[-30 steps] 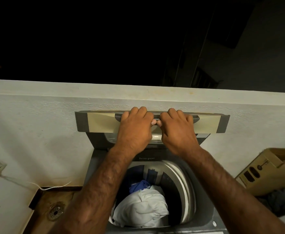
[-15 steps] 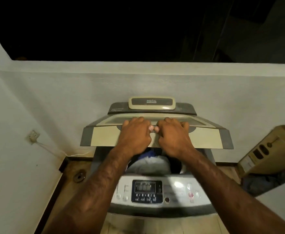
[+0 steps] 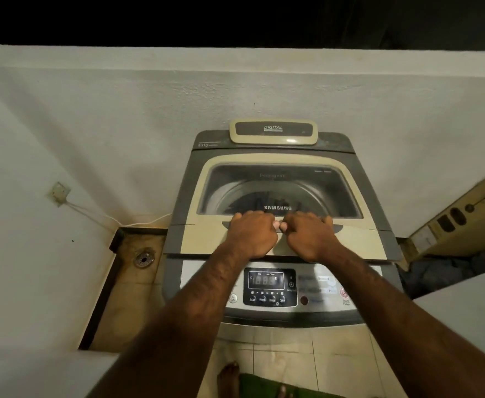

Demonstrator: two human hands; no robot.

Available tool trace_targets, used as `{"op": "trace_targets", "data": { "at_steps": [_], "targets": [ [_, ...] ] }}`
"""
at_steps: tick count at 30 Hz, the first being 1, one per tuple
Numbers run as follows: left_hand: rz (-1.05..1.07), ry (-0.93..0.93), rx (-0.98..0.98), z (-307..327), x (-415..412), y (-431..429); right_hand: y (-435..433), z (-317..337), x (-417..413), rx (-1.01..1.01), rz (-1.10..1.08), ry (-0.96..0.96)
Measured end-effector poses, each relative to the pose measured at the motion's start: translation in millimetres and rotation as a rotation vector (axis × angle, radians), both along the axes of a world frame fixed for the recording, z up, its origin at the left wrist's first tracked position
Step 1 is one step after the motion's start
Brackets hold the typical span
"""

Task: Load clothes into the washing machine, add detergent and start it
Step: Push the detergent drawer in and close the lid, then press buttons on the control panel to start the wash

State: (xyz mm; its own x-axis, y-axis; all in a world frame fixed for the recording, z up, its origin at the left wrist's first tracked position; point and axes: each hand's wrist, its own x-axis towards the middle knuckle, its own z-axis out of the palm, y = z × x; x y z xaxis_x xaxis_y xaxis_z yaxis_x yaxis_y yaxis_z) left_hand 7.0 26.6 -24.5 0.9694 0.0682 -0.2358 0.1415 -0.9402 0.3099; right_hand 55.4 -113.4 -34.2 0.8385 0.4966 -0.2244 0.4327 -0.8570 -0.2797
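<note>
Glossy cream plastic lid point(image 3: 359, 239) with smoked window, matt rough plastered wall point(image 3: 120, 116), glazed floor tiles point(image 3: 336, 366), brown cardboard box point(image 3: 462, 222).

Tiled floor point(image 3: 339, 366), washing machine point(image 3: 275, 320), cardboard box point(image 3: 459, 219)

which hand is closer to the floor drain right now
Left. The left hand rests on the lid's front handle on the side toward the floor drain, which lies beside the washing machine. The right hand grips the same handle farther from it.

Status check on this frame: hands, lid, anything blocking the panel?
Left hand and right hand curled on lid handle. Lid down flat. Forearms cross above control panel; display lit.
</note>
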Motion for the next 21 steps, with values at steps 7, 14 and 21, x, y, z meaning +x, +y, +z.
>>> {"op": "trace_targets", "data": {
  "at_steps": [7, 14, 21],
  "targets": [
    [-0.026, 0.052, 0.002, -24.9, 3.6, 5.8, 2.9, -21.7, 0.1, -0.014, -0.009, 0.033],
    [-0.032, 0.037, -0.017, -38.1, 4.1, 8.6, -3.2, -35.0, -6.1, 0.078, -0.020, -0.050],
    [-0.013, -0.013, 0.004, -41.7, -3.0, 7.2, -17.0, -34.6, -6.9, 0.190, 0.042, -0.031]
  ]
}}
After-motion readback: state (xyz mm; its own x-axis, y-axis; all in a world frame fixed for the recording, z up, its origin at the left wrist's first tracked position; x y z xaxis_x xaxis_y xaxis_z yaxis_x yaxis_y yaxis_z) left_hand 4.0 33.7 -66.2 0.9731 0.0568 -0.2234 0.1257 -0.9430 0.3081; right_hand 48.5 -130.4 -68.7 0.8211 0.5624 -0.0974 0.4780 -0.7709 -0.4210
